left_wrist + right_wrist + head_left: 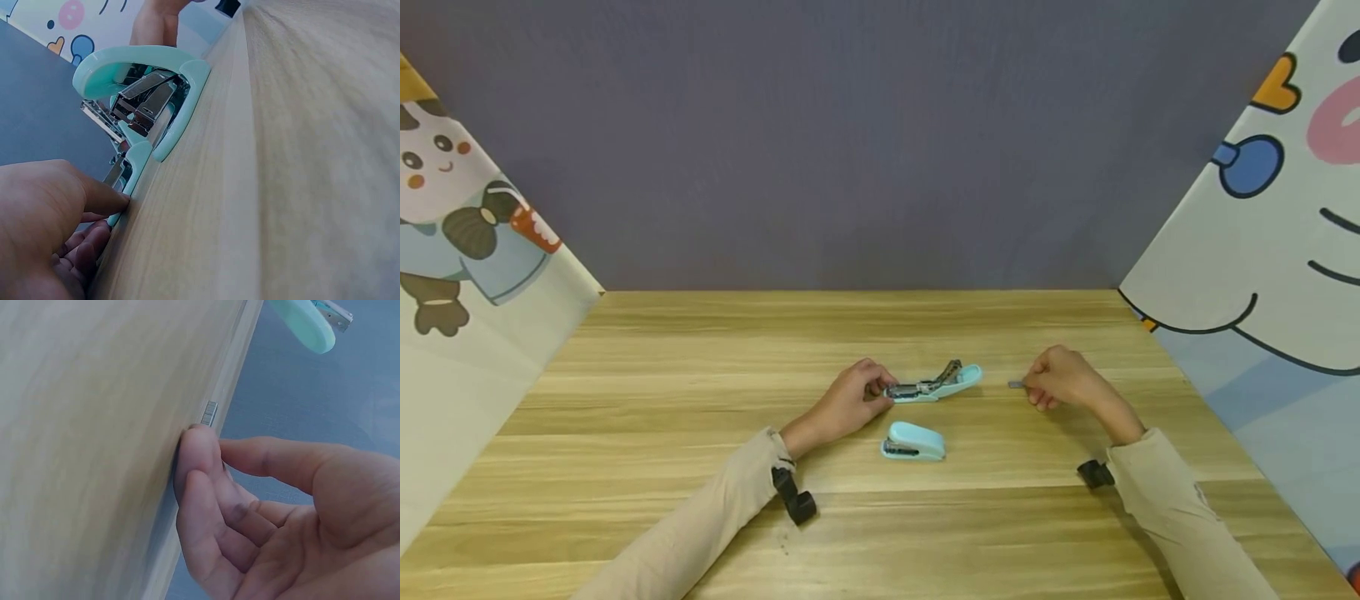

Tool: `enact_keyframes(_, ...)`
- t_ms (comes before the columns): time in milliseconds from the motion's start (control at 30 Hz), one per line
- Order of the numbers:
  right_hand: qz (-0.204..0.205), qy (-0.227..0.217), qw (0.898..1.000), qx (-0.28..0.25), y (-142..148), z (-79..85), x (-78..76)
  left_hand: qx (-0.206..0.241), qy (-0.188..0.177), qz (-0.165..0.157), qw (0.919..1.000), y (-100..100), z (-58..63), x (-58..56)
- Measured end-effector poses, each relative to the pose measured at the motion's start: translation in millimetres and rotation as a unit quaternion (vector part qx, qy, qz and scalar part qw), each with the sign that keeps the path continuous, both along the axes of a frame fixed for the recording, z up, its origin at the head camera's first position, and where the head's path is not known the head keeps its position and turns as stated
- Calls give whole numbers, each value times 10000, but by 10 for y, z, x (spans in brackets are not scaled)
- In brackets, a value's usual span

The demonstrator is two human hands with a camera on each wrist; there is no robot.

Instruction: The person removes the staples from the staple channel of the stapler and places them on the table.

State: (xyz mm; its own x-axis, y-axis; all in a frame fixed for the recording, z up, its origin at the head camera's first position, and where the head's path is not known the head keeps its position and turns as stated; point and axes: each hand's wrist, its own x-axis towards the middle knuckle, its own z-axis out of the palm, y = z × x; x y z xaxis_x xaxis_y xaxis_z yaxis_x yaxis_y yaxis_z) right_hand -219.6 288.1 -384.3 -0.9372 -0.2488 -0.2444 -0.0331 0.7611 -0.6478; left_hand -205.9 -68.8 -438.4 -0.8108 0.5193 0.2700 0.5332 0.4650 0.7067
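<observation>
My left hand [844,402] grips the near-left end of a mint-green stapler [961,380] that lies folded wide open, its metal magazine showing and its cover tilted up to the right. In the left wrist view, thumb and fingers [103,197] pinch the edge of its base, low against the table. To the right, my right hand [1062,380] pinches a short strip of staples [210,413] between thumb and fingers; one end of the strip sticks out toward the open stapler. A second mint-green stapler [917,435], closed, sits in front of the open one.
The wood-grain table [970,533] runs back to a dark grey panel [865,150]. Panels with cartoon prints stand on the left [475,250] and right [1247,267]. Black wrist mounts hang from both sleeves, close over the table.
</observation>
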Motion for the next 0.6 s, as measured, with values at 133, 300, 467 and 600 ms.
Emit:
enact_keyframes(133, -53, -47, 10000, 13, 4, 2, 8, 11, 65, -14, 10000, 5, -14, -10)
enact_keyframes(300, -79, 14, 9999, 81, 24, 13, 26, 33, 9, -12, 10000, 31, -39, -27)
enact_keyframes(467, -143, 120, 9998, 67, 28, 44, 48, 84, 51, -86, 9999, 40, -41, -32)
enact_keyframes(600, -201, 317, 9993, -49, 5, 102, 82, 118, -54, -176, 9998, 3, 19, -34)
